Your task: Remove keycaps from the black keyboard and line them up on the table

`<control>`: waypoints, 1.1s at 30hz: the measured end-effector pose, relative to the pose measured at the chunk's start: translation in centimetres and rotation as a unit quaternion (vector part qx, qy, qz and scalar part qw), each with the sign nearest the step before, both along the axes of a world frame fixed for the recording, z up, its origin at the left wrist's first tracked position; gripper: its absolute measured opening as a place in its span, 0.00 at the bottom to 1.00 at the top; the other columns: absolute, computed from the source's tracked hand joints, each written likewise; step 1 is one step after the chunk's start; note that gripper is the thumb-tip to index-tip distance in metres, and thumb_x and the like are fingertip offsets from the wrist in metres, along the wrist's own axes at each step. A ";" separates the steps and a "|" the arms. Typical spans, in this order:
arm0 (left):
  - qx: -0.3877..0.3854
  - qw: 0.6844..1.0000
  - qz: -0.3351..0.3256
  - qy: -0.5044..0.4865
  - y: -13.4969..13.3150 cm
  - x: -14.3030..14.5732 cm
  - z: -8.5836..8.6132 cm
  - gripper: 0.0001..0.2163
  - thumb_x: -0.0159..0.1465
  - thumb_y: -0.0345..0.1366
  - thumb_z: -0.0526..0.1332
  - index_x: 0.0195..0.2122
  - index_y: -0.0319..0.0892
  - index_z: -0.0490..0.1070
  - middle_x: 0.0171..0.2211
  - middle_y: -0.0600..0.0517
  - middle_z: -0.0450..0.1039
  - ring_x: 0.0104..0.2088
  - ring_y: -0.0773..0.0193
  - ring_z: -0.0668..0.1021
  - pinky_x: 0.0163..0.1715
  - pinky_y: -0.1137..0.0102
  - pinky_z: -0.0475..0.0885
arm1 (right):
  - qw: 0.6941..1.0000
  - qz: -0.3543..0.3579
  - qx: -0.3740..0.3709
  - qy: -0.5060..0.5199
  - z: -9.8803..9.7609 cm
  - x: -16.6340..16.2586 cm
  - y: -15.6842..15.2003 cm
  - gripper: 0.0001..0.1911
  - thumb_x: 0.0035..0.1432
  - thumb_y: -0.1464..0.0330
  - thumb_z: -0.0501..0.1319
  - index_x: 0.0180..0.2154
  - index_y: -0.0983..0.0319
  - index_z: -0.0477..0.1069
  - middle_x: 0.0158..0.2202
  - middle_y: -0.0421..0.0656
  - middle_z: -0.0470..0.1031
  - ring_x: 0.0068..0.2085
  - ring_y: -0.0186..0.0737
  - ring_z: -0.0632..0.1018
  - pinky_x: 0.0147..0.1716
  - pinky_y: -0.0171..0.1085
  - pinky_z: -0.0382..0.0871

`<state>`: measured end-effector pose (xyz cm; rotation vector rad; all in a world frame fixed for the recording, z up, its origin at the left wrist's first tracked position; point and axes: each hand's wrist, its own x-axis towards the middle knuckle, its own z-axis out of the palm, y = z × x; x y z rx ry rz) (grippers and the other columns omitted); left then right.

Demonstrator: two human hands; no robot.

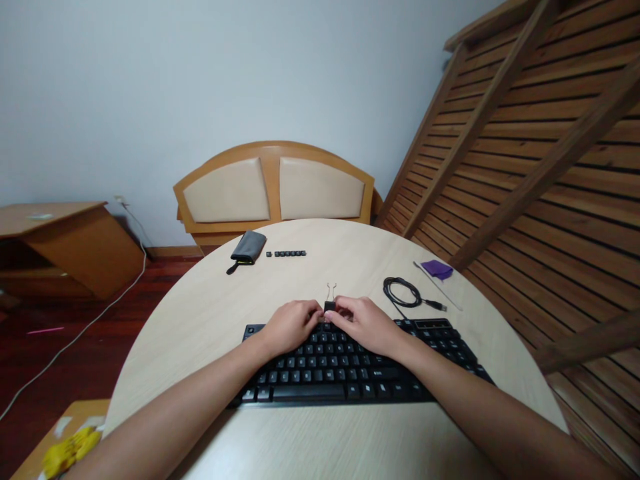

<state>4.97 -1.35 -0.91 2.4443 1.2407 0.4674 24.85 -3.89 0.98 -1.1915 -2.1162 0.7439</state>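
Where both hands meet over the rear edge of the keyboard (320, 392), the right hand (367, 323) pinches a small black block (329, 306) between thumb and fingers. Two thin wires (328, 293) project from the block toward the far edge of the table, their tips curved. The left hand (294, 325) is positioned at the block's left side with its fingertips drawn together; whether these also grip the block cannot be determined.

The keyboard lies across the middle of the round table (320, 437), its spacebar side facing the near edge. Both forearms pass over it, covering some keys. From its rear edge, right of the hands, a black cable (403, 292) leads into a loose coil; the USB plug (437, 305) points toward the table's right edge.

Near the far right edge, a purple cloth (437, 269) lies folded, with a thin rod (443, 291) set obliquely just beside it. Toward the far edge, left of centre, small black keycaps (290, 253) form a row, one standing slightly apart at the left end. Next to that end, close to the far left edge, rests a grey pouch (249, 247) with a dark strap.

Beyond the far edge stands a padded headboard (270, 193). A slatted wooden frame (505, 153) leans along the right side.
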 end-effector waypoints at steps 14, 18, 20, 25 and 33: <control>-0.052 0.996 0.005 -0.068 -0.1 -0.1 0.3 0.11 0.67 0.38 0.52 0.34 0.43 0.73 0.31 0.52 0.77 0.31 0.61 0.77 0.30 0.69 0.67 | 0.992 0.018 0.094 -0.088 -0.1 0.3 0.0 0.13 0.64 0.61 0.56 0.30 0.59 0.71 0.29 0.43 0.78 0.31 0.42 0.77 0.30 0.36 0.60; -0.066 0.994 -0.001 -0.083 -0.1 -0.1 0.3 0.11 0.67 0.36 0.51 0.33 0.43 0.72 0.32 0.52 0.78 0.33 0.61 0.77 0.33 0.69 0.68 | 0.993 -0.021 0.073 -0.087 -0.3 0.2 0.1 0.15 0.65 0.59 0.56 0.28 0.59 0.70 0.24 0.41 0.75 0.26 0.39 0.74 0.26 0.35 0.56; -0.078 0.992 -0.011 -0.098 -0.1 -0.1 0.3 0.11 0.66 0.34 0.51 0.35 0.43 0.73 0.34 0.51 0.78 0.35 0.61 0.77 0.36 0.69 0.69 | 0.995 -0.042 0.049 -0.077 -0.4 0.2 0.2 0.16 0.65 0.59 0.55 0.27 0.59 0.68 0.23 0.41 0.75 0.24 0.38 0.73 0.24 0.34 0.54; -0.085 0.994 -0.020 -0.072 -0.3 -0.2 0.2 0.08 0.60 0.31 0.55 0.36 0.42 0.72 0.32 0.52 0.77 0.31 0.62 0.76 0.32 0.70 0.68 | 0.999 -0.038 0.004 -0.026 -0.8 0.2 0.6 0.15 0.65 0.59 0.55 0.28 0.60 0.68 0.28 0.43 0.78 0.30 0.40 0.77 0.27 0.34 0.62; -0.083 0.992 -0.040 -0.086 -0.5 -0.1 0.5 0.11 0.63 0.44 0.59 0.34 0.41 0.73 0.30 0.52 0.75 0.29 0.64 0.73 0.29 0.71 0.66 | 0.979 -0.021 -0.133 0.150 -2.0 0.3 1.8 0.15 0.64 0.57 0.55 0.37 0.62 0.69 0.31 0.45 0.80 0.35 0.42 0.82 0.36 0.37 0.75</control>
